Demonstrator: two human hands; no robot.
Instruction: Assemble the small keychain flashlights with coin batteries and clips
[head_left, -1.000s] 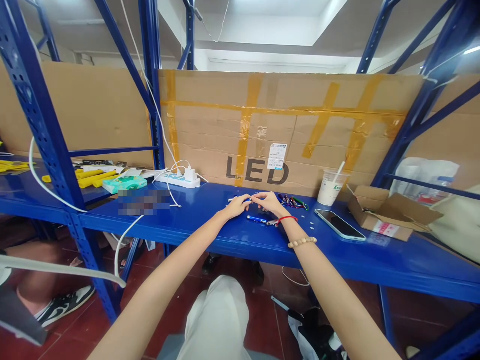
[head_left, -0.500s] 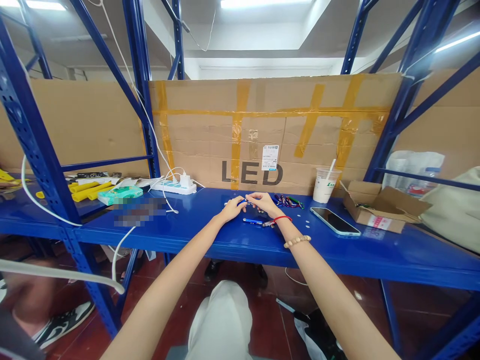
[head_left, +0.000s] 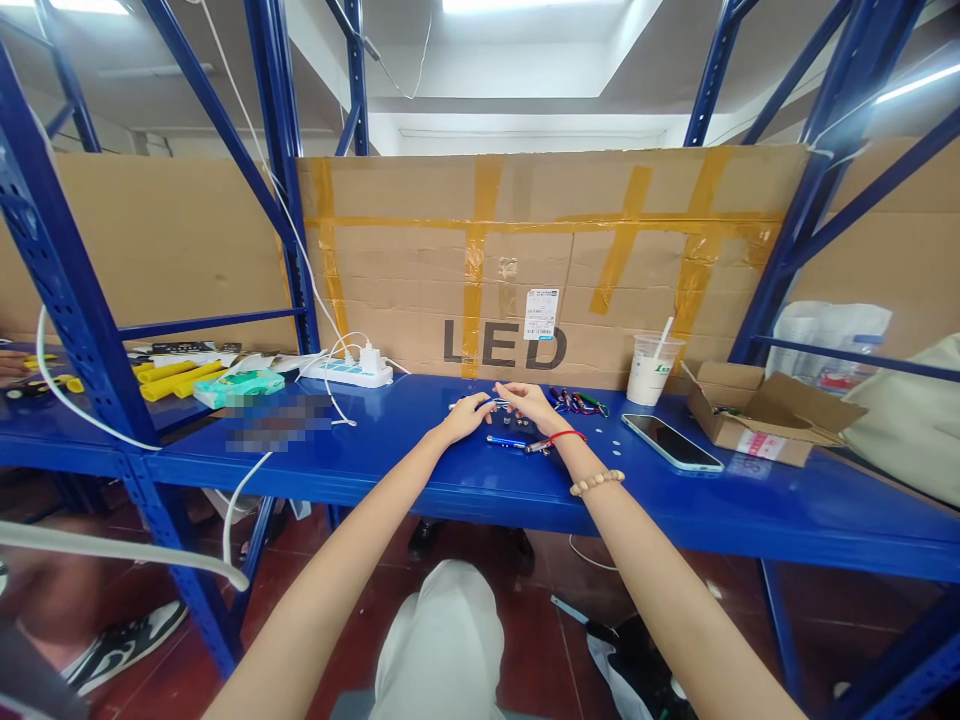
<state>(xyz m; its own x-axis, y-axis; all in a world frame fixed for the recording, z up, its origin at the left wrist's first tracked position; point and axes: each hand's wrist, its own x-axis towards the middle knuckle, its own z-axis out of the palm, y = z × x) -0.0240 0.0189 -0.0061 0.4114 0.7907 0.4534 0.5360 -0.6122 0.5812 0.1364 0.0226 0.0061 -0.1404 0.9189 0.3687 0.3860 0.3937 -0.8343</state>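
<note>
Penlight (head_left: 491, 402), small and blue, sits just above the blue table (head_left: 420, 470), pinched at one end by the left hand (head_left: 466, 415) and at the other by the right hand (head_left: 534, 405). One second penlight (head_left: 506, 441) lies just in front of them. One phone (head_left: 672, 442), one cup (head_left: 648, 368) and one cardboard box (head_left: 757, 415) stand to the right.

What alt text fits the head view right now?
The left hand and right hand pinch a small blue penlight between them over a blue metal shelf. A second penlight lies nearer the camera; a smartphone, a cup with straw and an open carton sit to their right.
</note>
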